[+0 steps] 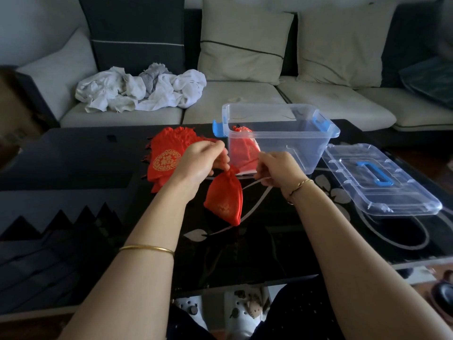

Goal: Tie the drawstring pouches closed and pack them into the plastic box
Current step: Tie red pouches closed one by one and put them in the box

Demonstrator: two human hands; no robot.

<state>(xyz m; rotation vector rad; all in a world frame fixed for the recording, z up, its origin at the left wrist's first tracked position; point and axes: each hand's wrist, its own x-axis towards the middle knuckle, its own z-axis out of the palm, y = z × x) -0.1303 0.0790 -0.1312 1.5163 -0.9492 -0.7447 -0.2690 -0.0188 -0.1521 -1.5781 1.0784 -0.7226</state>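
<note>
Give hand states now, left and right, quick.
Left hand: closed, fingers pinching the drawstring of the red pouch.
Right hand: closed, gripping the same drawstring's other end.

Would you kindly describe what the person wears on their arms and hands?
Both arms are bare, without sleeves or gloves in view. The left forearm carries a thin plain gold bangle; the right wrist wears a slimmer gold bracelet. No rings can be made out.

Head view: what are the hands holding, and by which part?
The red pouch, by its drawstrings: left hand and right hand each pinch one.
</note>
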